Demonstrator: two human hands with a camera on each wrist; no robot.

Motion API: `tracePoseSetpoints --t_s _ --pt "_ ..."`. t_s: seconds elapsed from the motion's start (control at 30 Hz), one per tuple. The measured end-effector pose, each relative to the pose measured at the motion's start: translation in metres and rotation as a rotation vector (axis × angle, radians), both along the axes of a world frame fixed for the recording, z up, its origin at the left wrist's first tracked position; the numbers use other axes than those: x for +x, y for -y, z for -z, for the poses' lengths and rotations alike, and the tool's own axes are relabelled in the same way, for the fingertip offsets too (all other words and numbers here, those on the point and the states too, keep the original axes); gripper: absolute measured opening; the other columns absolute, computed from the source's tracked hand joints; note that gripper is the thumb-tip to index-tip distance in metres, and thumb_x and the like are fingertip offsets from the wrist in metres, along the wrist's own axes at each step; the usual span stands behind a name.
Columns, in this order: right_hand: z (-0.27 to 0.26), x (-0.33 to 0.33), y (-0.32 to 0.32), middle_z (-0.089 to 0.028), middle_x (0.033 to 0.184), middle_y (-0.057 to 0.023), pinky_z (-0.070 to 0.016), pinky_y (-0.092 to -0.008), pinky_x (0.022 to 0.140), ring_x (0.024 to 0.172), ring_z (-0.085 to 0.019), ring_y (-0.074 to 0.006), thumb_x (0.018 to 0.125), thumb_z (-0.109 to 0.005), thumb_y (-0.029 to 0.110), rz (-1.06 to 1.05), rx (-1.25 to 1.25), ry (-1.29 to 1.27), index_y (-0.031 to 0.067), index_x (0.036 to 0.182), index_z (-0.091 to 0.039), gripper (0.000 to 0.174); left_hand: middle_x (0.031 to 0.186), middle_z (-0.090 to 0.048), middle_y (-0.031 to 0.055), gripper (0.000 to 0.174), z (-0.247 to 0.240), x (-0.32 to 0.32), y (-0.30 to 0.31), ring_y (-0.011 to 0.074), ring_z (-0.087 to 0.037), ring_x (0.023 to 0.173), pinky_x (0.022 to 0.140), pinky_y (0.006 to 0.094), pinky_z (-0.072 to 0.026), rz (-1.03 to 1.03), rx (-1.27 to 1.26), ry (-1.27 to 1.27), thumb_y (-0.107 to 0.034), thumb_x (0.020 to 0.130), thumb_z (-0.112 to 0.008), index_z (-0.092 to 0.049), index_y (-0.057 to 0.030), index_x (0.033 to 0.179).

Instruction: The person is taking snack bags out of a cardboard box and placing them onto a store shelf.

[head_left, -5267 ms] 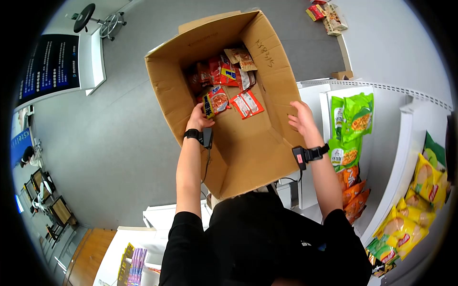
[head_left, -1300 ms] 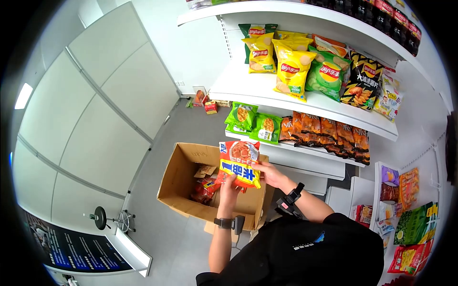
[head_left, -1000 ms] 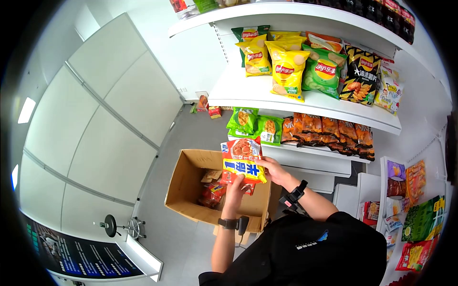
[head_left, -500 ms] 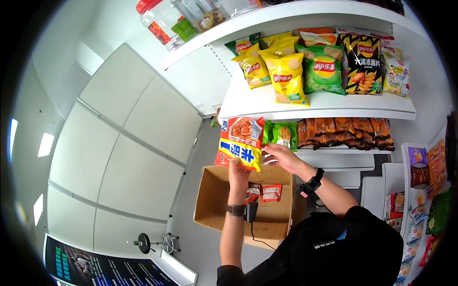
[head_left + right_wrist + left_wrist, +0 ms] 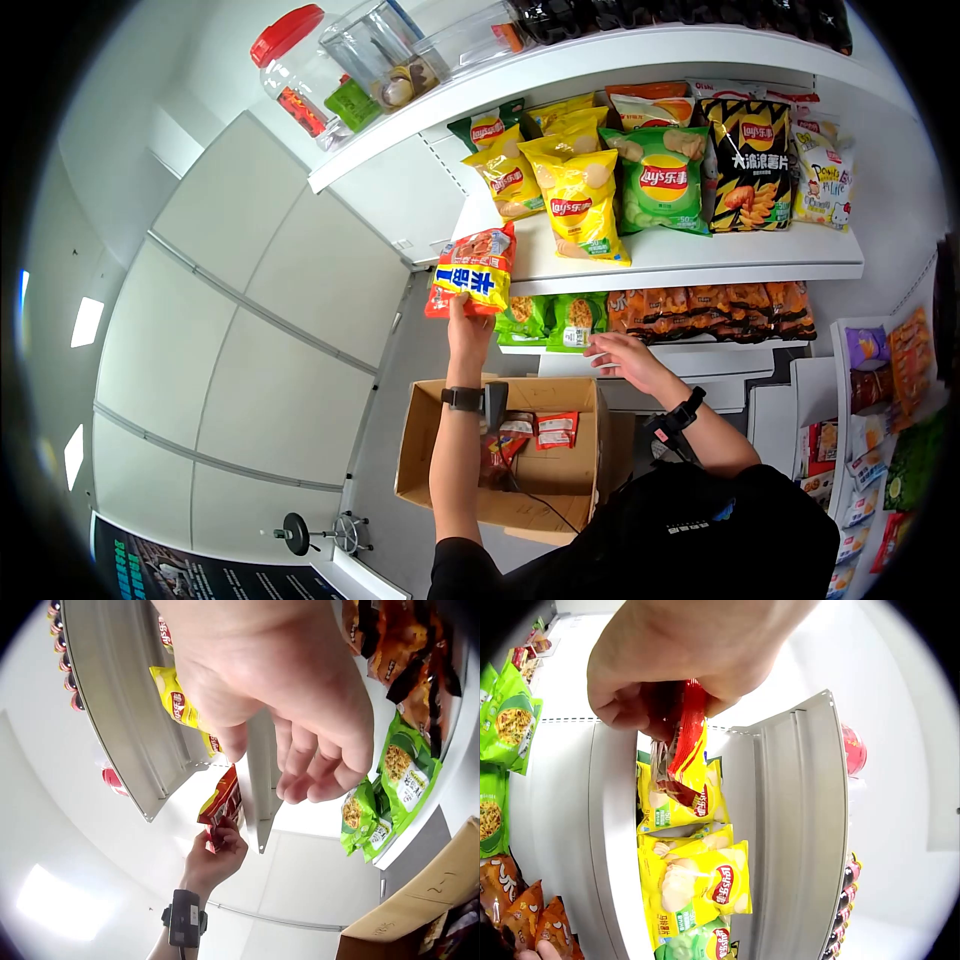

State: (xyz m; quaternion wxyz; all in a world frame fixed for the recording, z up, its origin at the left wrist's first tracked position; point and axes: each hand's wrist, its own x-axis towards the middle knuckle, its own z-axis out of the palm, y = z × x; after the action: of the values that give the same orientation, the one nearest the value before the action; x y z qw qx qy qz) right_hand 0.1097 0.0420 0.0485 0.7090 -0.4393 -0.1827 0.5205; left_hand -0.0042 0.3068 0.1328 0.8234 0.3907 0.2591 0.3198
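My left hand (image 5: 468, 335) pinches a red and yellow instant noodle packet (image 5: 472, 272) by its lower edge. The packet is held up at the left end of the chip shelf (image 5: 690, 262). In the left wrist view it is seen edge-on, overlapping yellow chip bags (image 5: 694, 885). My right hand (image 5: 632, 362) holds nothing, its fingers loosely bent, in front of the lower shelf with green snack bags (image 5: 575, 320). Below both hands a cardboard box (image 5: 425, 440) contains several red packets (image 5: 556, 430).
Yellow, green and black chip bags (image 5: 752, 165) fill the middle shelf. Orange bags (image 5: 710, 312) line the shelf below. An upper shelf (image 5: 600, 58) with jars (image 5: 300, 75) and dark bottles overhangs. Another stocked rack (image 5: 850, 420) stands at right, and a stool (image 5: 297, 533) at lower left.
First both hands were at the box, then both held the noodle packet above it. Now the left hand alone has carried it up and left to the shelf end; the right hand has let go.
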Motion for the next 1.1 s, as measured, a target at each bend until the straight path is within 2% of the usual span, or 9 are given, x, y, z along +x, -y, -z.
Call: tracePoseSetpoints --t_s 0.03,0.07,0.17,0.33,0.6,0.7,1.0,1.1 --pt "0.0 0.002 0.001 -0.061 0.099 -0.0032 -0.0448 -0.0258 0.072 0.085 -0.055 -0.0106 0.09 -0.055 0.035 0.0 -0.006 -0.001 0.0094 0.109 -0.057 0.031 0.085 -0.058 -0.0008 0.021 0.005 0.004 -0.005 0.0102 -0.053 0.072 0.062 0.0267 -0.0403 0.028 -0.001 0.006 -0.028 0.083 -0.056 -0.052 -0.0107 0.096" --pt "0.0 0.004 0.002 -0.061 0.098 -0.0032 -0.0449 -0.0258 0.072 0.085 -0.055 -0.0105 0.09 -0.055 0.034 -0.001 -0.012 -0.002 0.0094 0.109 -0.057 0.031 0.076 -0.054 -0.0015 0.019 0.011 0.011 -0.009 0.0095 -0.049 0.064 0.057 0.0265 -0.0379 -0.01 0.005 -0.035 -0.028 0.082 -0.057 -0.052 -0.011 0.088" --pt "0.007 0.008 0.001 -0.061 0.098 -0.0029 -0.0446 -0.0256 0.073 0.085 -0.055 -0.0105 0.091 -0.055 0.033 0.005 -0.007 -0.011 0.0095 0.108 -0.058 0.03 0.073 -0.053 -0.0014 0.018 0.018 0.019 -0.013 0.0098 -0.05 0.064 0.057 0.0259 -0.0378 0.008 0.067 -0.109 -0.028 0.081 -0.058 -0.051 -0.0115 0.086" --pt "0.011 0.008 0.002 -0.06 0.099 -0.0025 -0.0443 -0.0254 0.075 0.086 -0.055 -0.0103 0.09 -0.055 0.034 -0.006 -0.031 -0.019 0.0102 0.107 -0.058 0.029 0.065 -0.055 -0.0042 0.027 0.023 0.015 -0.023 0.0088 -0.052 0.065 0.06 0.0242 -0.0392 0.068 0.146 -0.309 -0.041 0.084 -0.059 -0.056 -0.0141 0.079" --pt "0.017 0.001 -0.006 -0.06 0.1 -0.0035 -0.0448 -0.0261 0.075 0.086 -0.055 -0.0113 0.09 -0.055 0.034 -0.043 -0.039 -0.035 0.0093 0.106 -0.056 0.029 0.069 -0.059 -0.0055 0.033 0.017 0.015 -0.019 0.0063 -0.051 0.064 0.059 0.0215 -0.0378 0.123 0.198 -0.386 -0.046 0.086 -0.056 -0.054 -0.0149 0.076" --pt "0.017 -0.005 -0.006 -0.06 0.1 -0.0043 -0.045 -0.0263 0.075 0.086 -0.055 -0.0118 0.09 -0.055 0.033 -0.059 -0.042 -0.054 0.0083 0.106 -0.056 0.029 0.078 -0.061 -0.0021 0.039 0.018 0.002 -0.008 0.0066 -0.051 0.066 0.058 0.0214 -0.0383 0.157 0.235 -0.392 -0.051 0.087 -0.053 -0.056 -0.0121 0.084" --pt "0.048 -0.037 -0.019 -0.061 0.098 -0.0043 -0.045 -0.0281 0.075 0.086 -0.056 -0.0132 0.09 -0.055 0.03 -0.146 -0.117 -0.134 0.0085 0.103 -0.056 0.025 0.083 -0.062 0.0021 0.044 0.081 -0.081 0.018 0.0094 -0.053 0.069 0.061 0.023 -0.0417 0.06 0.008 -0.356 -0.052 0.086 -0.053 -0.057 -0.0083 0.09" --pt "0.081 -0.052 -0.024 -0.059 0.104 -0.0062 -0.0453 -0.0302 0.076 0.088 -0.057 -0.016 0.088 -0.056 0.031 -0.164 -0.176 -0.204 0.0091 0.105 -0.054 0.027 0.084 -0.062 0.0031 0.043 0.126 -0.125 0.025 0.0107 -0.054 0.07 0.062 0.0242 -0.0425 0.017 -0.093 -0.276 -0.051 0.086 -0.054 -0.058 -0.0087 0.09"
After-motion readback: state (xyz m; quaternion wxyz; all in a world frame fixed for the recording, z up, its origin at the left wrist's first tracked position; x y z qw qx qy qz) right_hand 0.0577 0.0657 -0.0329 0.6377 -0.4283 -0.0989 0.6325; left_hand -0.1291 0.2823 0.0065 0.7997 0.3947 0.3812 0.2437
